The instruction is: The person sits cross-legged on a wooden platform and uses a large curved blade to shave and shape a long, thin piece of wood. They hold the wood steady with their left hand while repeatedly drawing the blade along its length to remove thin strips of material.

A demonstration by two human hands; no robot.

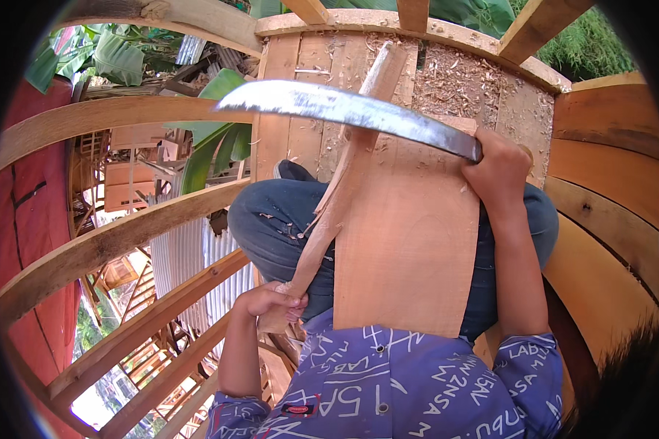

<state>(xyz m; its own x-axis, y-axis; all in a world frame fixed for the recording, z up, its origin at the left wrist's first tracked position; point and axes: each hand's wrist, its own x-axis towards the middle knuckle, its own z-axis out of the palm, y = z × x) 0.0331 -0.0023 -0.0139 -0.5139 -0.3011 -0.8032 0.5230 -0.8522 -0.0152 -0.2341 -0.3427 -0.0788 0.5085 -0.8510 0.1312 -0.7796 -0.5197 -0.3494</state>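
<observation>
Holding items, as I see them from the head view: right hand (499, 164), grip clamped on the handle of a curved blade (348, 108) raised across the frame; left hand (271, 301), grip clamped on the lower end of a wood strip (344, 179) that leans up over my knees; board (410, 249) flat on my lap; plank floor (447, 84) strewn with shavings.
</observation>
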